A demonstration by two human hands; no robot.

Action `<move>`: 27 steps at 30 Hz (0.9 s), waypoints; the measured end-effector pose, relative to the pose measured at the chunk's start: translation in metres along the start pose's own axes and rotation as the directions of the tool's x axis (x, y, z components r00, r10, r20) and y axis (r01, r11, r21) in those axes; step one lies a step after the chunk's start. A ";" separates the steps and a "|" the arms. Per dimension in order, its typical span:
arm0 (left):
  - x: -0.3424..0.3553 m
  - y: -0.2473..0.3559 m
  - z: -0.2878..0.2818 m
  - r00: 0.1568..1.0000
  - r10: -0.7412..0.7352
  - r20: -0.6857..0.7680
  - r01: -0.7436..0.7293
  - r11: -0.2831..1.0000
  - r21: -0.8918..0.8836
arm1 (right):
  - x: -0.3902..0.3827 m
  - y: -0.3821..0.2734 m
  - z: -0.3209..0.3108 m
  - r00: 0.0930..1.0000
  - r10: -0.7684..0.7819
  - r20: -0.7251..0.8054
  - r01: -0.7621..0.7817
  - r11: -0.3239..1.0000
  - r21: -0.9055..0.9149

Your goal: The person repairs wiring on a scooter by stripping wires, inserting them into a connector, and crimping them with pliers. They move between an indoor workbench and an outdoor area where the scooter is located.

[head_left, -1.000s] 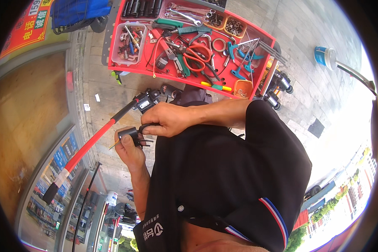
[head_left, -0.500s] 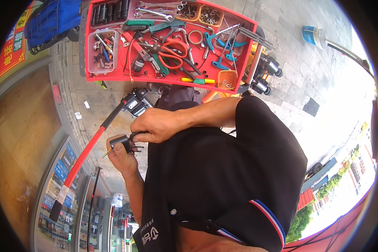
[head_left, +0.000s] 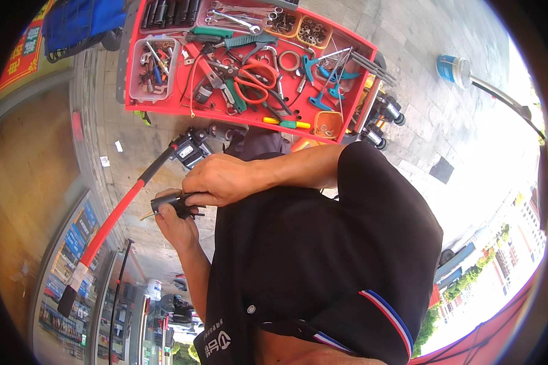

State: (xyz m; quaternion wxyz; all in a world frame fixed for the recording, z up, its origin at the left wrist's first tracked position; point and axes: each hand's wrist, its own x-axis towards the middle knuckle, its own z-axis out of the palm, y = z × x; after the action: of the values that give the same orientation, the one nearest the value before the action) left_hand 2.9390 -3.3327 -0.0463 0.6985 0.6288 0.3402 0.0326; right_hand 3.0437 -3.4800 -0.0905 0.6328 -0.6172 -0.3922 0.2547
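Observation:
My left hand grips a small black plastic part with a thin yellowish wire sticking out to its left. My right hand comes across my black polo shirt and pinches the same part from above with its fingertips. The two hands touch, held over grey paving. Just above them lies a long red bar with a black boxy unit at its upper end.
A red tool tray stands ahead, filled with pliers, orange-handled cutters, wrenches, teal hex keys and small bins of nuts. Black wheels show at its right end. A blue can is at the far right, a blue basket at top left.
The view has dipped, so the tray sits lower and closer in the picture. Both hands stay together on the black part, shifted slightly left and down.

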 end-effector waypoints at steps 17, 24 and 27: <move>-0.092 -0.090 -0.082 0.986 -0.165 0.014 0.106 0.564 -0.819 | 0.011 -0.002 0.076 0.966 -0.068 0.251 0.096 0.990 -0.104; -0.176 -0.135 -0.126 0.984 -0.121 -0.134 -0.063 0.464 -0.883 | -0.007 -0.022 0.153 0.890 -0.118 0.440 0.174 0.981 -0.090; -0.217 -0.152 -0.147 0.990 -0.017 -0.143 -0.118 0.469 -0.875 | -0.022 -0.039 0.190 0.852 -0.097 0.514 0.181 0.977 -0.116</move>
State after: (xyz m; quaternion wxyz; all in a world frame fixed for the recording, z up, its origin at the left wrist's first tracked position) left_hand 2.6392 -3.3410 -0.0858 0.8969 0.1860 0.3013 0.2649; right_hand 2.8712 -3.3919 -0.0689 0.4730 -0.5475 -0.6071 0.3285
